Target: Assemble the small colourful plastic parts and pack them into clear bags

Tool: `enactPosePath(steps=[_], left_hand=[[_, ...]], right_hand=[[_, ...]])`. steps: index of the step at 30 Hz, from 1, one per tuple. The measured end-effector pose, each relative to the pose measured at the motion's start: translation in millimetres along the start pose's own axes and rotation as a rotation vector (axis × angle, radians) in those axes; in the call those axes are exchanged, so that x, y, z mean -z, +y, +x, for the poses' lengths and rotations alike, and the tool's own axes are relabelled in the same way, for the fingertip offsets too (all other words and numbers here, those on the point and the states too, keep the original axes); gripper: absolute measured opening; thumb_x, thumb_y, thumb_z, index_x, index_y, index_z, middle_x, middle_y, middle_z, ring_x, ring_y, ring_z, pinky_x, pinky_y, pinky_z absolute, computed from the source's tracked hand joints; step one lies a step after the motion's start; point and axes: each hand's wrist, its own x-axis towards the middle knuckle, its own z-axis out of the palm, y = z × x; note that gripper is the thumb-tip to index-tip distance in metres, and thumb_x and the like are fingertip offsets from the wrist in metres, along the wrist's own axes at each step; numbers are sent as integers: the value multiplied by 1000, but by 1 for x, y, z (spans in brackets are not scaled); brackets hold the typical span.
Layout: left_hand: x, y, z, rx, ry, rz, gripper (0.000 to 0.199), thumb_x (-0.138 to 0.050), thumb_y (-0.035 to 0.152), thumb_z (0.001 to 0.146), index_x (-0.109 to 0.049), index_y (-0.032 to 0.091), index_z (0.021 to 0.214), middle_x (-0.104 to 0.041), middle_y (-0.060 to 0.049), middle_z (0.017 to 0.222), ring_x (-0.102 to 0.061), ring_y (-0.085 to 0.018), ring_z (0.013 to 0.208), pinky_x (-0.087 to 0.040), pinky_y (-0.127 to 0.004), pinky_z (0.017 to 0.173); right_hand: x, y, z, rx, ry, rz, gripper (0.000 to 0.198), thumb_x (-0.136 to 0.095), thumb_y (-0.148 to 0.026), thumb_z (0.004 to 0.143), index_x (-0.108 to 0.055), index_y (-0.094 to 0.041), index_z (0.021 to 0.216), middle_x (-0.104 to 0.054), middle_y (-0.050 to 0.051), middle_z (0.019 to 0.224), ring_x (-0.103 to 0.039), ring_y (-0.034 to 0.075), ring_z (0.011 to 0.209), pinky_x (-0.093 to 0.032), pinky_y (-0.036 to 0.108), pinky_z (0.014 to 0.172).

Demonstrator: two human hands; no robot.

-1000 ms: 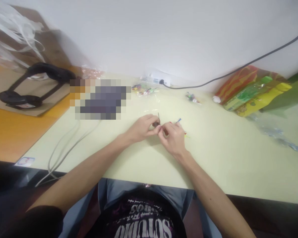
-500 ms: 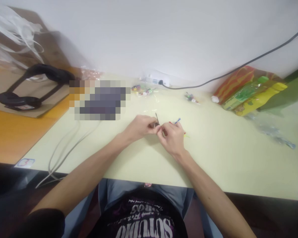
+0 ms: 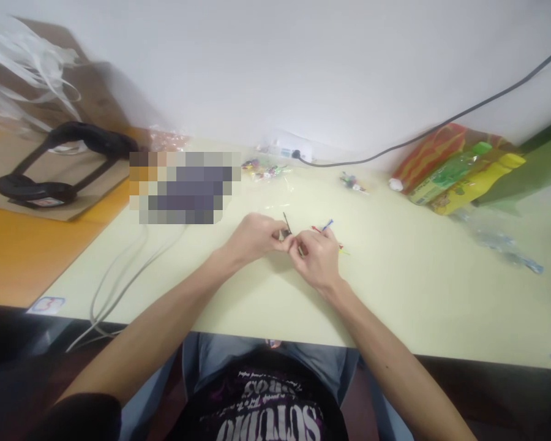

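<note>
Over the middle of the pale table (image 3: 266, 294), my two hands meet at the fingertips. My left hand (image 3: 259, 236) is closed in a pinch on a small dark piece (image 3: 286, 232) with a thin dark stick pointing up from it. My right hand (image 3: 316, 257) is closed too, its thumb and finger pressed together against the left fingertips; what they pinch is hidden. Just behind the right hand lie small coloured plastic pieces, among them a blue one (image 3: 327, 225), a red one (image 3: 316, 229) and a yellow-green one (image 3: 344, 250), partly covered by the hand.
Small colourful packets (image 3: 264, 169) and another little bundle (image 3: 352, 182) lie near the wall. At right are a yellow bottle-shaped pack (image 3: 477, 184) and clear crumpled plastic (image 3: 505, 242). A blurred-out dark object (image 3: 190, 184), white cables (image 3: 96, 294) and a black frame (image 3: 67, 159) are on the left.
The dark stick in my left hand has tilted slightly to the left. Both hands stay pressed together in nearly the same spot.
</note>
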Motion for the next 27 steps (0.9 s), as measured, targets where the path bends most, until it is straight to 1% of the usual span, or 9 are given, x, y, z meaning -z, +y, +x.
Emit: enactPosePath(steps=[3,6,9,11,13,17,20,23,27], left_hand=[[4,-1,-1,-20,-23,60,20,-67,29,86,-70,17,70,-60,3,52,-51,-9,47,-35,-23,53],[8,-7,-5,-47,-23,99,20,-66,24,82,-66,17,63,-57,4,49,-50,-9,46,-33,-24,52],[13,-16,-7,-33,0,8,11,-69,26,85,-71,18,77,-64,3,58,-57,-11,53,-40,-23,58],[16,-22,-7,-18,-34,-47,12,-70,31,89,-74,19,91,-69,0,71,-64,-13,67,-46,-24,67],[16,-27,-6,-43,-106,-44,19,-69,37,93,-74,20,100,-71,-3,82,-65,-17,81,-48,-28,76],[10,-30,-6,-120,-204,29,22,-70,42,94,-77,23,100,-70,-7,95,-61,-22,95,-46,-35,87],[3,-31,-8,-110,-237,39,19,-71,42,93,-77,25,101,-71,-7,107,-61,-24,106,-44,-38,95],[-2,-33,-9,-102,-278,3,19,-69,41,95,-76,26,103,-73,-4,111,-63,-23,110,-39,-39,103],[-3,-38,-10,-82,-305,-14,22,-67,43,95,-76,26,106,-76,-3,105,-66,-21,105,-37,-39,103]], right_hand=[[1,3,1,-4,-8,-11,26,-51,-20,92,-46,-22,66,-54,-5,56,-48,13,55,-33,34,74],[6,16,2,-119,23,-33,23,-52,-19,89,-48,-22,66,-57,-3,57,-48,13,54,-33,33,72],[12,29,1,-233,23,-38,22,-52,-20,88,-52,-21,67,-58,-3,58,-49,13,54,-35,31,71],[12,29,-1,-242,-54,-19,21,-52,-21,89,-55,-21,68,-59,-2,58,-52,14,56,-36,30,69],[10,22,-2,-242,-169,-5,20,-52,-23,90,-58,-21,71,-63,0,63,-58,15,60,-35,29,66],[2,2,-3,-284,-424,-73,19,-53,-26,91,-64,-21,76,-72,2,73,-64,18,66,-32,29,61],[-2,-3,-2,-325,-569,-161,22,-52,-27,94,-67,-21,79,-75,4,78,-67,20,68,-31,30,60],[-4,-2,-1,-337,-635,-211,25,-51,-30,97,-69,-21,82,-76,7,82,-69,22,72,-31,30,60],[-5,-2,-2,-290,-633,-197,27,-49,-31,100,-69,-21,85,-77,7,86,-70,21,75,-31,30,62]])
